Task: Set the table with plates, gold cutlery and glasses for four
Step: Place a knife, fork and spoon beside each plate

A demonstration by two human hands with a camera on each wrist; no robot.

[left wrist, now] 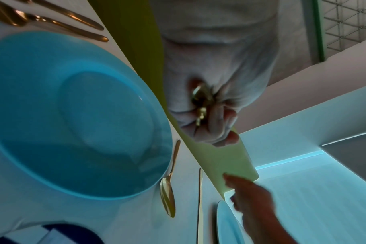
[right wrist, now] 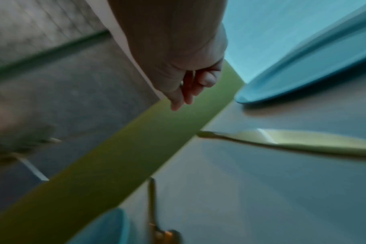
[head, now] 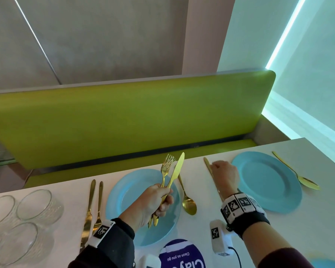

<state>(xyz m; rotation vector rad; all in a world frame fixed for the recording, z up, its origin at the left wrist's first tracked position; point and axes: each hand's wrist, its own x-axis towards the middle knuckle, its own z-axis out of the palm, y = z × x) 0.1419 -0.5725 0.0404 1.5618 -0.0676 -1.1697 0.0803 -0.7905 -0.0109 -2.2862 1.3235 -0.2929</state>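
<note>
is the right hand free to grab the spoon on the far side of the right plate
Probably yes. The right hand holds nothing and sits just left of the right plate; the spoon lies bare beyond it, so only a reach over the plate is needed.

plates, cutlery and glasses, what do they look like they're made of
Plates: matte light blue, plastic or glazed ceramic; the look leaves it open.
Cutlery: gold-toned polished metal, mirror-like glints on the spoon bowl.
Glasses: clear glass or plastic, see-through with bright rims.
</note>
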